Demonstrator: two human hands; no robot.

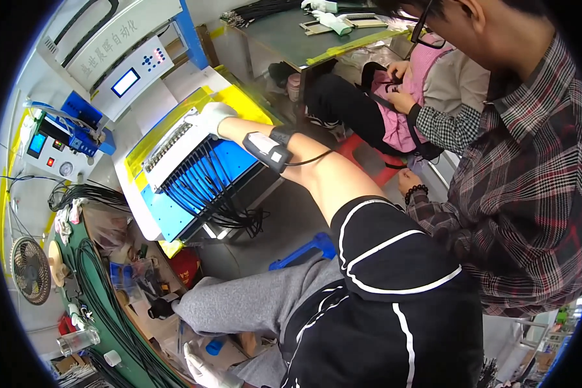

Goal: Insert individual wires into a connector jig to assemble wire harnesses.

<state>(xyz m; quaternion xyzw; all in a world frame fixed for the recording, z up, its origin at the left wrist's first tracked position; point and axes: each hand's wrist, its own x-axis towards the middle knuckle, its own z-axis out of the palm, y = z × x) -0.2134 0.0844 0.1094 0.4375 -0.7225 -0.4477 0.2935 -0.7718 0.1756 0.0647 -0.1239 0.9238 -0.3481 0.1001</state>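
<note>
My right hand [214, 119], in a white glove, reaches out to the far end of a long white fixture bar [186, 150], with its fingers closed on that end. A row of small metal parts lines the bar's top. Several black cables [204, 187] run side by side from it over a blue plate [233, 167] and hang off the near edge in loose ends. Down by my lap is my left hand [207, 370], also gloved in white, holding nothing visible, its fingers stretched out. A grey strapped-on device [268, 152] sits on my right forearm.
A white machine with a control panel [132, 76] stands behind the plate; a smaller control box [53, 147] is at left. A green bench [97, 284] holds cables, a fan [30, 270] and a jar [77, 341]. A person in plaid [517, 168] stands close at right; another sits beyond.
</note>
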